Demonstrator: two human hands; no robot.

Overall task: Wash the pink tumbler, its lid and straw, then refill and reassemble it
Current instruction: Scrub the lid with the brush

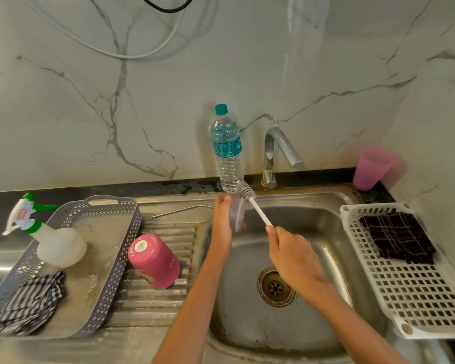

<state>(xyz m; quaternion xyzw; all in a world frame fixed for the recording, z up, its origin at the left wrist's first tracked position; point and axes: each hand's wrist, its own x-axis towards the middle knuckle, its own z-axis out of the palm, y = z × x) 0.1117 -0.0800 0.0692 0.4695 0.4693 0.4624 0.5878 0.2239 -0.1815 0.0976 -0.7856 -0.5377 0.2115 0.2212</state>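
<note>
The pink tumbler (pixel 154 260) stands upside down on the ribbed drainboard, left of the sink. My left hand (pixel 222 219) holds the clear lid (pixel 237 212) on edge over the sink's back left corner. A white-handled bottle brush (pixel 250 199) is gripped in my right hand (pixel 290 252), its bristle head resting against the lid's top edge. The bent metal straw (pixel 180 210) lies on the steel ledge behind the drainboard, left of my left hand.
A water bottle (pixel 227 151) and the tap (pixel 276 153) stand behind the sink (pixel 321 232). A grey tray (pixel 116 258) holds a spray bottle (pixel 50 237) and a checked cloth. A white rack (pixel 410 285) with a dark cloth sits right. A pink cup (pixel 372 168) is in the corner.
</note>
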